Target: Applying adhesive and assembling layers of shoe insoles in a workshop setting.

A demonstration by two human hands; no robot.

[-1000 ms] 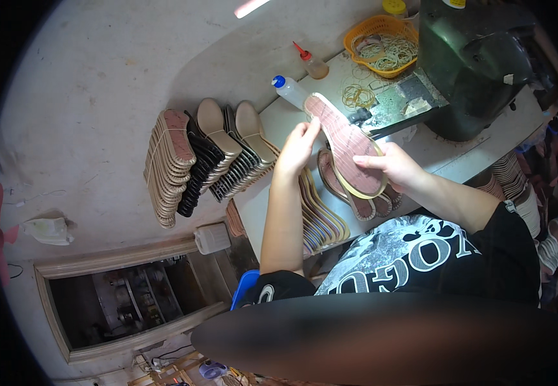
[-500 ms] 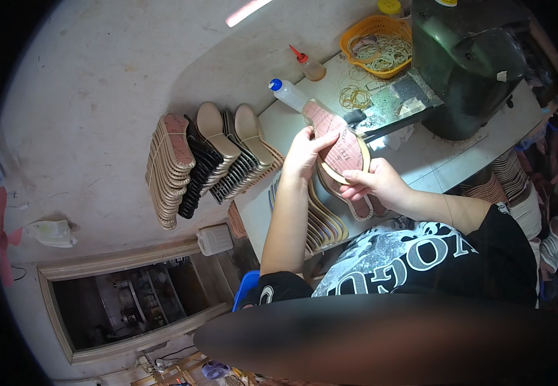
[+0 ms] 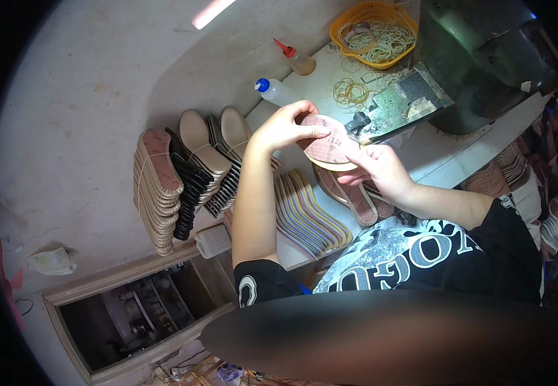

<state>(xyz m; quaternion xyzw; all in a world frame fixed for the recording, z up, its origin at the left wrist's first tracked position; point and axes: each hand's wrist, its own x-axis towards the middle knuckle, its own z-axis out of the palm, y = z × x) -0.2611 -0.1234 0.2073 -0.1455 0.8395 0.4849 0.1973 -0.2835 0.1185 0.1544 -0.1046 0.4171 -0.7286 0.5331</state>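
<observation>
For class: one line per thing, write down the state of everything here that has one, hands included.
Pink insole: held; whether bent, cannot tell
Left hand: gripping insole
Right hand: gripping insole
Blue-capped bottle: cap on
Red-tipped bottle: nozzle on
Orange basket: filled with pale bands
Yellow bands: loosely coiled
Leftmost insole stack: banded together

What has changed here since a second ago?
The pink shoe sole moved left and away from the body; less of its length shows, though whether it is tilted or bent I can't tell. The left hand shifted its grip, its thumb now lying across the wide part. The right hand kept hold near the wide end. The yellow-orange basket, red-tipped bottle and blue-capped bottle stayed in place.
</observation>
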